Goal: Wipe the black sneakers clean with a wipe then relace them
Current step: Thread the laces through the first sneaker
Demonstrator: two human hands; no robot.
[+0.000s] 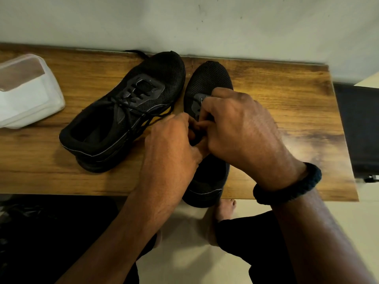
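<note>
Two black sneakers stand on a wooden table (287, 111). The left sneaker (123, 111) lies at an angle, laced, its toe toward the wall. The right sneaker (209, 80) points straight away from me, and its heel (203, 191) hangs over the table's near edge. Both my hands are over its middle and hide the eyelets. My left hand (170, 144) and my right hand (240, 124) meet fingertip to fingertip, pinching a black lace (194, 140) between them. A dark band circles my right wrist.
A translucent plastic box (26, 91) with white wipes sits at the table's left end. A wall runs right behind the table. A dark object (359, 130) stands off the right end. My bare foot and dark trousers are below the near edge.
</note>
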